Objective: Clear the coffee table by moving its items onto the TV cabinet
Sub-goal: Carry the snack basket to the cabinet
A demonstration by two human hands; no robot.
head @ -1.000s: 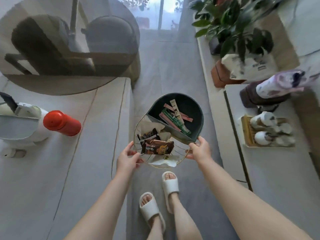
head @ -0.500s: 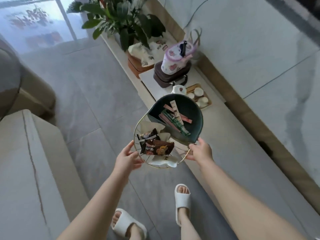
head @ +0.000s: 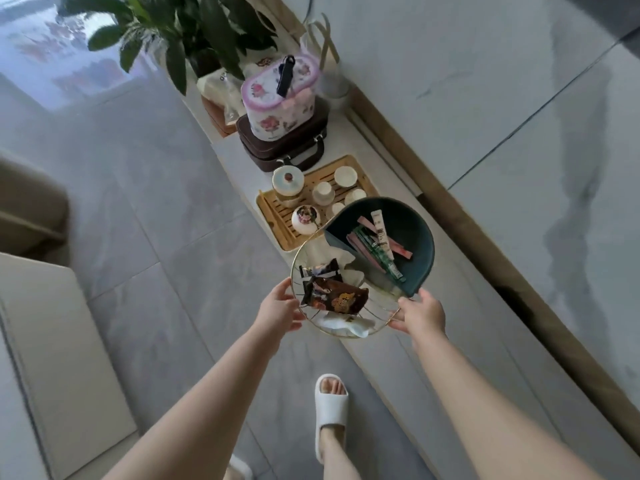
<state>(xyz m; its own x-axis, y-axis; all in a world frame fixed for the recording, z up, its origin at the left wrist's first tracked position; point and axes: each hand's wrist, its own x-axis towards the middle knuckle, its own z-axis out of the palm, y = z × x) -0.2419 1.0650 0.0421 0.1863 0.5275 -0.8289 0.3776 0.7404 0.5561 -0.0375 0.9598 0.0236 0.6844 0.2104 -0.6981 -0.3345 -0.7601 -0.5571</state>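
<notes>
I hold a round gold wire snack basket in both hands, above the front edge of the low white TV cabinet. My left hand grips its left rim and my right hand grips its right rim. A dark teal half-bowl in the basket holds several stick sachets. The open half holds brown snack packets and white tissue.
On the cabinet beyond the basket stand a bamboo tea tray with cups, a brown case with a floral bag on top, and a potted plant. The pale coffee table lies at left. A grey tiled floor runs between them.
I have turned further toward the TV cabinet and carried the basket over its front edge; the tea tray now sits just behind the basket. Both hands keep their grip.
</notes>
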